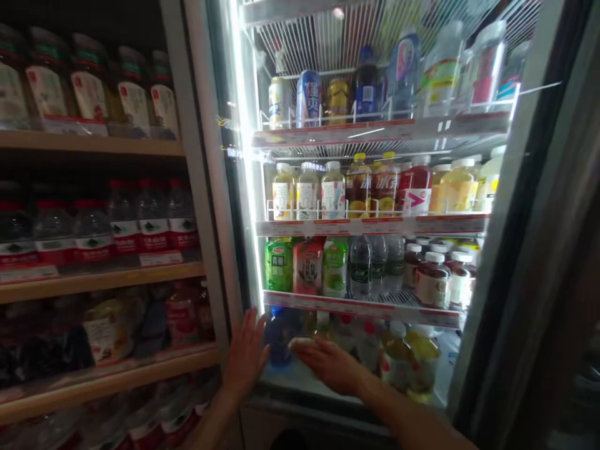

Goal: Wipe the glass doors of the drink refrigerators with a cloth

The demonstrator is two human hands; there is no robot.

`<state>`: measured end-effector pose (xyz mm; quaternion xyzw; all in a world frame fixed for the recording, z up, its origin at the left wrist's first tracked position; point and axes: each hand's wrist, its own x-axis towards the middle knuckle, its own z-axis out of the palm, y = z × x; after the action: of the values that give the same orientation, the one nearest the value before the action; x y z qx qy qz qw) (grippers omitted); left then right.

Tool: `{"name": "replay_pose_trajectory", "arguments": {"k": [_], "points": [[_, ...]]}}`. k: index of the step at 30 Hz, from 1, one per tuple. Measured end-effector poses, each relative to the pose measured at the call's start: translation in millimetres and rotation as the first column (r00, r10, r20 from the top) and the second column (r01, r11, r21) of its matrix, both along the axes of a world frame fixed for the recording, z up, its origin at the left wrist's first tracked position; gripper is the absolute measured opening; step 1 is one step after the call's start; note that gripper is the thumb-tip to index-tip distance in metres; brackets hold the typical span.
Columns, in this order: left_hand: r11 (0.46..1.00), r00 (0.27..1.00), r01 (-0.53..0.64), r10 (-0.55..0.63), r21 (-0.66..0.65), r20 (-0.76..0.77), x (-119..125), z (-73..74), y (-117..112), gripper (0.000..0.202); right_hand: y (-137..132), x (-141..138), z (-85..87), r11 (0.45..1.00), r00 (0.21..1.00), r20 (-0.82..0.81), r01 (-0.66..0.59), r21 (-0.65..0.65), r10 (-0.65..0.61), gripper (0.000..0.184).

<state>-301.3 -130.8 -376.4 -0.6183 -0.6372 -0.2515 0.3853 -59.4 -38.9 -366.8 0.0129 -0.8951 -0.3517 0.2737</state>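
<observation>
My left hand (244,355) is raised at the lower left edge of the lit drinks fridge (281,397). Its fingers are spread and point up, and nothing shows in it. To its right, my right hand (325,362) is in front of the bottom shelf, fingers stretched out and pointing left. A pale patch shows at its fingertips; I cannot tell what it is. Between the two hands is a dark blue bottle (280,340). Yellowish bottles (396,356) stand right of my right hand, behind what looks like glass with light streaks on it.
Wooden shelves (117,375) on the left carry several rows of bottles, among them red-labelled water bottles (152,219). Inside the fridge are green and red pouches (308,265), tea bottles (332,190) and cans (308,97). A dark frame (520,250) borders the right side.
</observation>
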Motion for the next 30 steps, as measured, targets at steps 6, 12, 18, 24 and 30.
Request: {"name": "replay_pose_trajectory", "arguments": {"k": [6, 12, 18, 24, 30], "points": [[0.997, 0.994, -0.081, 0.08, 0.014, 0.078, -25, 3.1, -12, 0.064, -2, -71, 26.6, 0.998, 0.989, -0.132, 0.06, -0.028, -0.063, 0.043], [0.997, 0.997, -0.07, 0.07, -0.018, 0.017, -31, -20.5, -26, 0.067, -7, -87, -34.8, 0.999, 0.998, -0.049, -0.035, 0.029, 0.036, 0.04], [0.996, 0.993, -0.093, 0.094, -0.017, 0.077, -38, -10.0, -21, 0.069, -3, -113, 12.3, 1.0, 0.995, -0.102, -0.003, -0.006, 0.003, 0.045], [0.999, 0.997, -0.049, 0.049, 0.005, 0.056, -29, 2.0, -9, 0.066, -1, -100, 33.6, 0.999, 0.998, -0.055, -0.018, 0.042, 0.02, 0.042], [0.999, 0.991, -0.046, 0.044, 0.012, 0.129, -16, 3.1, -1, 0.067, 6, -77, 101.7, 0.992, 0.958, -0.258, 0.129, -0.007, -0.126, 0.045]]}}
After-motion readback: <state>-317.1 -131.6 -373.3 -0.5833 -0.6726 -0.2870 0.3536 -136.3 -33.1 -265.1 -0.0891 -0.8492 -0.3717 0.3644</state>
